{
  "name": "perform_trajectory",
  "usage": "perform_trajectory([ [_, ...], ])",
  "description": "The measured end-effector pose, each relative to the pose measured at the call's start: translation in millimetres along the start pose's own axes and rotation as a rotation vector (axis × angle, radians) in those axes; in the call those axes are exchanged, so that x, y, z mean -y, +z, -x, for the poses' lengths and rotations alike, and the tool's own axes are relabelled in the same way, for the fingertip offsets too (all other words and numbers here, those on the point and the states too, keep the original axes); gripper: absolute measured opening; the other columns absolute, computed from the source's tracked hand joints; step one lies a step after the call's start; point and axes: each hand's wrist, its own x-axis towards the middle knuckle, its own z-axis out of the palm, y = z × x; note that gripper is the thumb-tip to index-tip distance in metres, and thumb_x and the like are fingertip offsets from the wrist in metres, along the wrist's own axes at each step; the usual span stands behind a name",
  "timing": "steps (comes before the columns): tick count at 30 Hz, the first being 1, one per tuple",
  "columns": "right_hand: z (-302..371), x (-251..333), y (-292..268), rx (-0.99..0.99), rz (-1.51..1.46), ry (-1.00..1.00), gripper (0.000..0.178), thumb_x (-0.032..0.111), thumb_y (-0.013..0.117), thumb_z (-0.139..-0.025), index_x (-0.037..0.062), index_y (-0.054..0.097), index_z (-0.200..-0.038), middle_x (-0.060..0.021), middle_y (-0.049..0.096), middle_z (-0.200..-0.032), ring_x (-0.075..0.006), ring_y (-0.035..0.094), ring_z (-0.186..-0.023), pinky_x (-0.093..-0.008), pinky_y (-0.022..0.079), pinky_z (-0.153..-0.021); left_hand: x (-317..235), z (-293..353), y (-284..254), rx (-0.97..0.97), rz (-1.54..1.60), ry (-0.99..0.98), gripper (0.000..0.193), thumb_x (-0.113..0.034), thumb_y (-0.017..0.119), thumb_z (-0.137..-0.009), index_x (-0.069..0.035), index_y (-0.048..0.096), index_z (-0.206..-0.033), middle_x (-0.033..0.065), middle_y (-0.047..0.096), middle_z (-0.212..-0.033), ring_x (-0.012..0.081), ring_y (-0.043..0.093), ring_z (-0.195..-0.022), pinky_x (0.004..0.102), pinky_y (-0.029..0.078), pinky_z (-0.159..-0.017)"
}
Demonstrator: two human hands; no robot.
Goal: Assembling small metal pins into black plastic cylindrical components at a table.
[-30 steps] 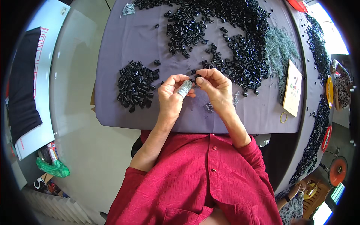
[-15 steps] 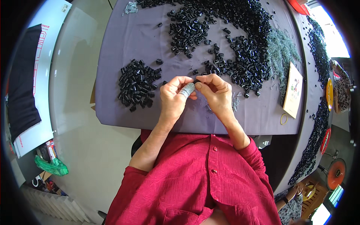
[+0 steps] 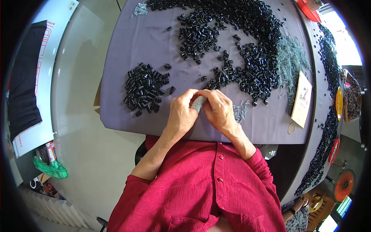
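Observation:
My left hand (image 3: 181, 114) and my right hand (image 3: 219, 111) meet at the table's front edge, fingers bent inward and pressed together. A grey speckled wrap (image 3: 198, 103) covers my left thumb. Whatever lies between the fingertips is hidden by the fingers. Just right of my right hand is a little scatter of small silver screws (image 3: 240, 111). Beyond the hands spreads a large heap of small glossy black plastic pieces (image 3: 259, 65). A smaller pile of the same pieces (image 3: 143, 88) sits to the left, with one loose black piece (image 3: 172, 90) near my left hand.
A bigger mound of screws (image 3: 291, 58) lies at the right, beside a cream booklet (image 3: 302, 98) and a yellow rubber band (image 3: 291, 128). Few screws (image 3: 140, 9) sit far left. A second table (image 3: 328, 127) holds more black pieces; another person's arm (image 3: 295, 210) shows beyond.
Both hands have drawn a little lower and closer together, fingers curling inward. A dark piece showing at the fingertips before is now out of sight. The view has shifted slightly.

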Motion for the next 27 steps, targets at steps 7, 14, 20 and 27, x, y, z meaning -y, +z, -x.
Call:
perform_trajectory([
  [7, 10.8, -5.7, 3.6, 0.043, 0.121, 0.018, 0.03, -0.004, 0.063, -0.07, 0.0031, 0.06, -0.1, -0.0106, 0.06, -0.083, -0.0295, 0.06, -0.077, -0.0383, 0.05, -0.07, 5.4, -3.4, 3.7, 0.1, 0.35, -0.424, 0.005, 0.002, 0.063, -0.087, 0.0, 0.059, -0.085, 0.004, 0.059, -0.061, 0.0075, 0.053, -0.044, 0.0244, 0.04, -0.037],
  [14, 8.5, -19.6, -1.2, 0.078, -0.024, 0.059, 0.017, -0.003, 0.066, -0.068, 0.0023, 0.064, -0.084, -0.0101, 0.057, -0.082, -0.0298, 0.058, -0.079, -0.0379, 0.05, -0.068, 7.1, -4.3, 2.5, 0.119, 0.29, -0.383, 0.009, 0.005, 0.059, -0.087, -0.001, 0.058, -0.081, 0.0024, 0.058, -0.06, 0.0056, 0.051, -0.042, 0.0226, 0.038, -0.034],
  [20, 6.4, -17.5, 1.3, 0.103, 0.015, 0.053, 0.012, -0.002, 0.065, -0.069, 0.0023, 0.064, -0.08, -0.0096, 0.054, -0.079, -0.0293, 0.056, -0.076, -0.0382, 0.049, -0.066, 7.9, -3.3, 0.1, 0.132, 0.319, -0.406, 0.011, 0.005, 0.059, -0.088, -0.002, 0.057, -0.08, 0.0017, 0.057, -0.058, 0.0054, 0.051, -0.042, 0.0225, 0.04, -0.034],
  [27, 7.0, -19.9, -1.2, 0.14, 0.052, 0.106, 0.004, 0.001, 0.061, -0.073, 0.0012, 0.062, -0.077, -0.0113, 0.054, -0.08, -0.031, 0.057, -0.078, -0.0393, 0.049, -0.069, -1.4, -8.5, 1.1, 0.223, 0.191, -0.429, 0.006, 0.004, 0.057, -0.09, -0.001, 0.058, -0.086, 0.0031, 0.059, -0.063, 0.0062, 0.053, -0.045, 0.0231, 0.043, -0.036],
])
